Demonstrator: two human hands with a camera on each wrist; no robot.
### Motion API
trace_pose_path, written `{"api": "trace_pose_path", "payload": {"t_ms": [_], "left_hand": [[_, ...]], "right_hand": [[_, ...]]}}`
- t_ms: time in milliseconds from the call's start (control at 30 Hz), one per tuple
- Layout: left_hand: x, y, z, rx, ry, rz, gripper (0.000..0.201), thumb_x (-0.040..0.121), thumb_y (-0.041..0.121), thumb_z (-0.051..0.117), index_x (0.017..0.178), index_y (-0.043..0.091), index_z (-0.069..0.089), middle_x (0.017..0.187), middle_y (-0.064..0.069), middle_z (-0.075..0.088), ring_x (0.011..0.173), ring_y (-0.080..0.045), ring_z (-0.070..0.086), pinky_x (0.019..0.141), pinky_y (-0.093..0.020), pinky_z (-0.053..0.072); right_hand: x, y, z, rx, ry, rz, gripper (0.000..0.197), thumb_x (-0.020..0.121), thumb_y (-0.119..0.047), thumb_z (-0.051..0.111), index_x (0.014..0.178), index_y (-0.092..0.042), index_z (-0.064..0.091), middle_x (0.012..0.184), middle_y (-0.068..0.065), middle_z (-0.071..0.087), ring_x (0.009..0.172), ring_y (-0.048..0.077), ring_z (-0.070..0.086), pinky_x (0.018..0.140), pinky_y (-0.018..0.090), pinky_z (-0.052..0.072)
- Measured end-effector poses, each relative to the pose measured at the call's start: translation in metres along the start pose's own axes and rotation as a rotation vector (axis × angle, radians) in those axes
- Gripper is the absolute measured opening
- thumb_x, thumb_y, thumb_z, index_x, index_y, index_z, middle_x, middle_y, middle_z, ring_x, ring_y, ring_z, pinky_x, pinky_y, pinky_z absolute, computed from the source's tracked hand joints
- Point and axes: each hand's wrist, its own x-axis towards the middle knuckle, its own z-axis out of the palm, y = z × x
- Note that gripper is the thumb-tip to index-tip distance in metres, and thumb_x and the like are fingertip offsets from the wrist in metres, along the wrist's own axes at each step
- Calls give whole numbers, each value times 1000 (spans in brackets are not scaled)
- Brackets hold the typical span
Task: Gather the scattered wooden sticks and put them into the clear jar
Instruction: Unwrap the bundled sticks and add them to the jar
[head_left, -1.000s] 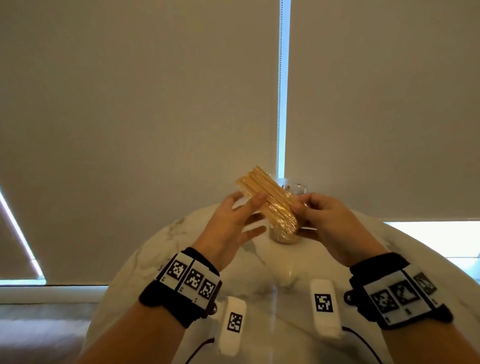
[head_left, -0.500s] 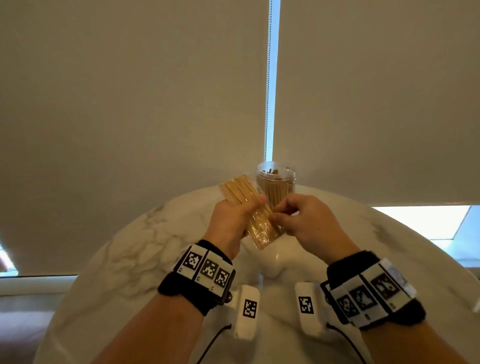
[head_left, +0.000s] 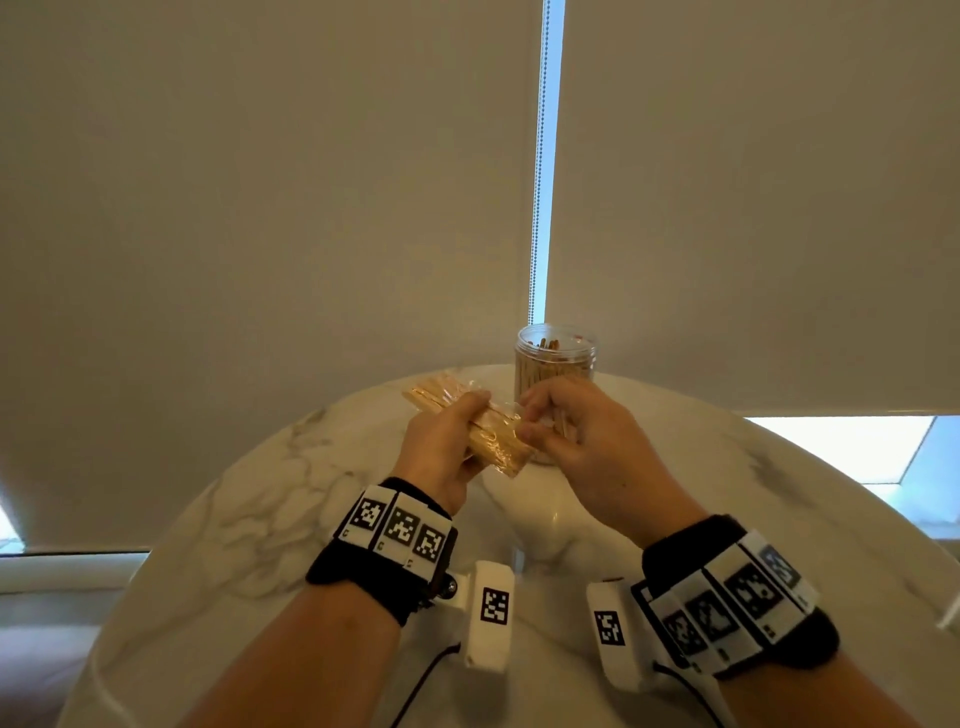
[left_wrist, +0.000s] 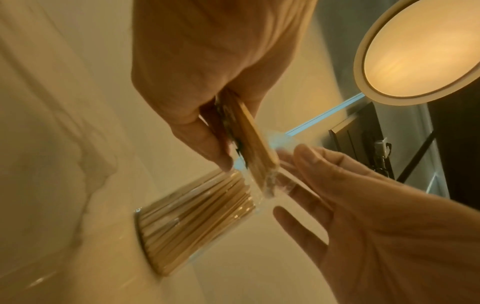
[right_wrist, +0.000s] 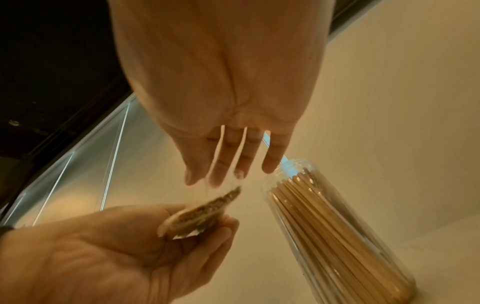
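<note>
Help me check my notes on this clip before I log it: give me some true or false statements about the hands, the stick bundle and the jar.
1. The left hand grips a bundle of wooden sticks wrapped in clear film. True.
2. The clear jar lies on its side on the table. False: it stands upright on the marble table.
3. The jar already holds many sticks. True.
4. A lid closes the jar. False: its mouth is open.
5. The right hand rests flat on the table. False: it is raised at the bundle's near end, its fingers at the film.
</note>
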Motion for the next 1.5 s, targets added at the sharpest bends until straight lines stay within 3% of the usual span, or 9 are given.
{"api": "trace_pose_path", "payload": {"t_ms": [200, 333, 467, 600, 833, 933, 1067, 1367, 1500], "left_hand": [[-2, 14, -5, -251, -142, -126, 28, 102, 15, 49, 126, 3, 53, 109, -19, 72, 98, -32, 71, 81, -48, 58], [6, 17, -13, -361, -42, -114, 19, 103, 11, 44, 119, 5, 53, 91, -13, 67, 81, -22, 67, 80, -46, 55], [6, 27, -21, -384, 44, -45, 10, 101, 10, 46, 98, 7, 55, 78, -10, 61, 64, -20, 65, 80, -46, 53], [-1, 43, -24, -334, 90, 135, 15, 100, 17, 55, 110, 10, 64, 99, -9, 69, 87, -21, 67, 79, -37, 55], [-42, 46, 25, -135, -122, 367, 19, 102, 24, 51, 119, 19, 60, 92, 0, 63, 90, -15, 59, 88, -35, 48], [-52, 36, 37, -37, -205, 365, 19, 102, 26, 52, 119, 22, 57, 98, 0, 61, 91, -12, 60, 77, -29, 50], [-58, 35, 40, -46, -261, 350, 30, 102, 33, 51, 129, 23, 54, 102, 1, 66, 87, -7, 66, 61, -17, 54], [-60, 47, 38, -225, -231, 429, 39, 102, 41, 47, 131, 20, 60, 106, -1, 68, 106, -17, 61, 89, -35, 44], [-59, 50, 35, -215, -214, 430, 29, 102, 16, 48, 126, 15, 64, 112, -5, 73, 110, -20, 67, 95, -36, 50]], "right_hand": [[-3, 5, 1, -64, -242, 60, 18, 97, -33, 60, 113, -39, 61, 107, -20, 56, 114, 8, 44, 100, 36, 44], [-2, 8, -3, -20, -338, 55, 10, 89, -43, 60, 94, -43, 69, 108, -13, 64, 114, 14, 52, 96, 45, 49], [-4, 7, -4, 44, -404, 82, 18, 89, -33, 58, 77, -28, 71, 101, -21, 70, 106, -1, 59, 94, 30, 45], [-5, 11, -3, 160, -283, 347, 38, 101, -41, 46, 83, -20, 72, 91, -7, 75, 91, 9, 69, 88, 37, 55], [-3, 7, 5, 1019, -232, 998, 56, 105, -45, 36, 112, 4, 61, 98, 26, 71, 86, 36, 71, 78, 42, 62], [-5, 7, 11, 1382, -295, 1013, 49, 106, -37, 35, 123, 2, 59, 96, 22, 69, 90, 33, 69, 79, 41, 62], [-8, 13, 16, 1468, -267, 1000, 35, 105, -23, 34, 110, 1, 60, 84, 17, 63, 75, 26, 67, 66, 34, 62], [-15, 17, 21, 1434, -279, 1025, 32, 102, -18, 37, 98, 2, 62, 82, 16, 61, 67, 24, 67, 60, 31, 62], [-14, 18, 19, 1381, -282, 1033, 32, 103, -22, 40, 95, -1, 64, 78, 13, 62, 58, 19, 65, 54, 26, 60]]}}
